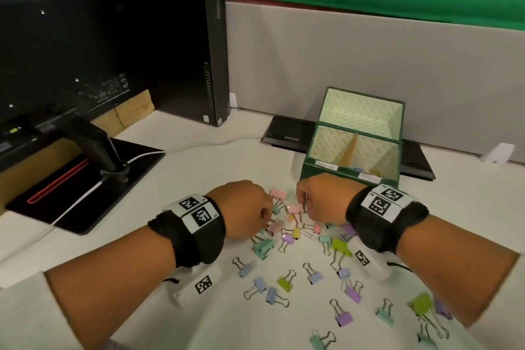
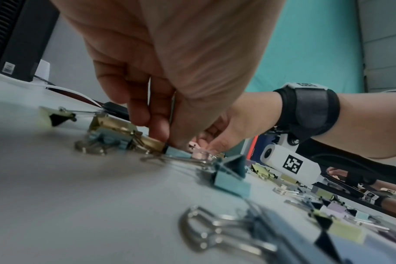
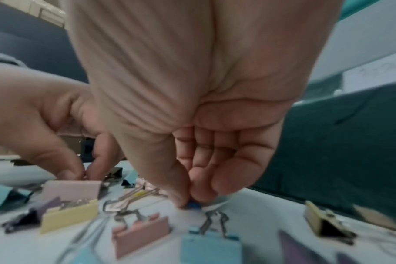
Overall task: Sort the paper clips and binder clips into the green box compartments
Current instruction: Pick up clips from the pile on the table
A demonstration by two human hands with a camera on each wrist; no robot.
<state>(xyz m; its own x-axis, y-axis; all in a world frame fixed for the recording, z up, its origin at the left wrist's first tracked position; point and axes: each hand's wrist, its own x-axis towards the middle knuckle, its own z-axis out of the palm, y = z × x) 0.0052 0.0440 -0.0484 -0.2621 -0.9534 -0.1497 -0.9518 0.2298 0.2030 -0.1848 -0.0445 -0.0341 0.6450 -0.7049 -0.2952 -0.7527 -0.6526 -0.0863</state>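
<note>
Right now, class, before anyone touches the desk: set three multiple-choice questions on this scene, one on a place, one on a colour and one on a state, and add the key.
1. Where does the green box stand?
A. On the desk, just beyond the right hand
B. On top of the monitor
C. On the person's lap

2. What colour is the binder clip lying between the left hand and the right hand?
A. Black
B. Orange
C. Pink

3. What is the right hand doing?
A. Lying flat and open
B. Pinching a small blue item at the desk surface
C. Lifting the box

Key: 1 A, the head view shows the box behind the right knuckles. 2 C, its body is pale pink. 3 B, the right wrist view shows thumb and fingertips closed on it.
</note>
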